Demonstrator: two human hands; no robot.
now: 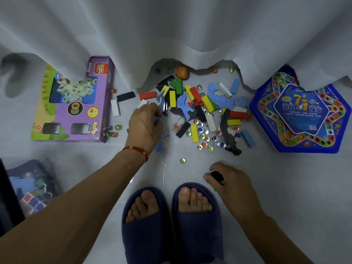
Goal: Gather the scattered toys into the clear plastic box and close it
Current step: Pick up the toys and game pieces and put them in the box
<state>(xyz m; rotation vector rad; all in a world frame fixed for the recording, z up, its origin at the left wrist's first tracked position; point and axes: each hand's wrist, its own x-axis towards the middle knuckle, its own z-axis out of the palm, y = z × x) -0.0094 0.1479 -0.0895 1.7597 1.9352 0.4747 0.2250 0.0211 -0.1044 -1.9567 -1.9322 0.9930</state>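
Note:
Scattered toys lie in a pile (198,109) on the pale floor by the curtain: coloured wooden blocks, blue and black foam puzzle pieces, several glass marbles, a small white figure (179,123) and a die (236,139). My left hand (144,126) reaches into the pile's left edge, fingers curled round a blue piece (156,121). My right hand (226,180) hovers low near my right foot and grips a black block (216,175) with a green one beside it. A clear plastic box (32,187) holding a colour cube and other toys sits at the lower left.
A purple game box (76,111) lies to the left and a blue star-shaped game box (302,115) to the right. A white curtain (171,35) hangs over the far edge of the pile. My feet in dark blue slippers (171,221) stand just in front. Stray marbles (182,160) dot the floor.

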